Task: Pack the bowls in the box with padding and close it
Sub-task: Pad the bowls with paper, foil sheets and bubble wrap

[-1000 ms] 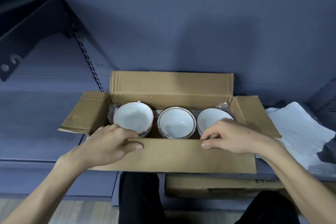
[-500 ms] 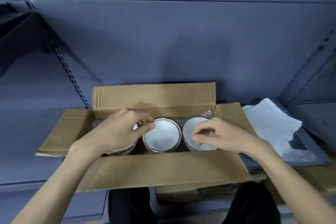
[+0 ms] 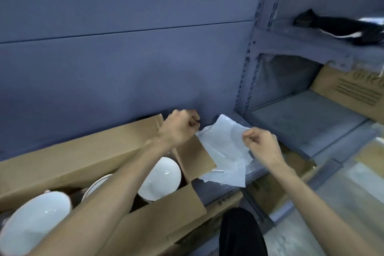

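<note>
The open box [image 3: 72, 164] runs lengthwise from lower left to upper right holding three white bowls [image 3: 160, 178] (middle one mostly hidden by a forearm), while the left hand [image 3: 179, 128] and right hand [image 3: 260, 141] each pinch the white padding sheet [image 3: 224, 151] just beyond its right flap.

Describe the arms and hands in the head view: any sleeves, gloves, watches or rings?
Both forearms are bare to the frame's edge, with no sleeves in view. The left hand and right hand wear no gloves. No watch, bracelet or ring shows, though motion blur could hide small details.
</note>
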Motion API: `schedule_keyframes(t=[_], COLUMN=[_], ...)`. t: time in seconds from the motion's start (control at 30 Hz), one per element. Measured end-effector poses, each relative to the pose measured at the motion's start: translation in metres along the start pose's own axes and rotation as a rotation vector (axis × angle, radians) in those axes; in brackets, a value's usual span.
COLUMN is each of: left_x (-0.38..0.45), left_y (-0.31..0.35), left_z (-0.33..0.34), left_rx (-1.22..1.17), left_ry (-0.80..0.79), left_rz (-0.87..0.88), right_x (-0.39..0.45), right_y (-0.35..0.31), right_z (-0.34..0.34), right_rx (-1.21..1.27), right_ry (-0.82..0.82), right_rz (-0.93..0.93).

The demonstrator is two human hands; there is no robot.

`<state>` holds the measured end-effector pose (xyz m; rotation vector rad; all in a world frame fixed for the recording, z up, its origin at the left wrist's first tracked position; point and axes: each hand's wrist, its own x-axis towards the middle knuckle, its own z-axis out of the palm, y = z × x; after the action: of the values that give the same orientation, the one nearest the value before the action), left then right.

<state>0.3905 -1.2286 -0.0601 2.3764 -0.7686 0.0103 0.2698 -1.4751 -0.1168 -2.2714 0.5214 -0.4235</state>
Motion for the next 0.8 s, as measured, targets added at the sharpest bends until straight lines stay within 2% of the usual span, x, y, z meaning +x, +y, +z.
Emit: schedule_keyframes(t=[0.13,0.3,0.4,0.5,0.57,0.63,0.8], left_x=[0.041,0.066,0.069,0.069,0.067,0.062,0.041], left_y=[0.019,0.009,-0.005,-0.014,-0.015,-0.013,-0.003], left_z=[0.031,0.061,0.072,0.073,0.068,0.056,-0.005], left_rx=[-0.096,-0.002,-0.039,-0.150,-0.268,-0.386,-0.578], left_ry=[-0.119,-0.235,-0.255,-0.204,-0.147,-0.085,0.189], left_rz=[-0.109,-0.188,-0.193,-0.187,-0.171,-0.123,-0.039], right_x=[0.019,0.049,0.063,0.068,0.067,0.062,0.045], right_y=[0.033,0.048,0.056,0.057,0.051,0.032,-0.063], right_z=[-0.006,0.003,0.014,0.020,0.022,0.021,0.018], right_rx=[-0.010,0.020,-0.027,-0.034,0.073,0.270,0.525], right_ry=[0.091,0.118,0.076,0.060,0.145,0.201,0.178], right_rz=[0.133,0.248,0.293,0.325,0.231,0.031,-0.356])
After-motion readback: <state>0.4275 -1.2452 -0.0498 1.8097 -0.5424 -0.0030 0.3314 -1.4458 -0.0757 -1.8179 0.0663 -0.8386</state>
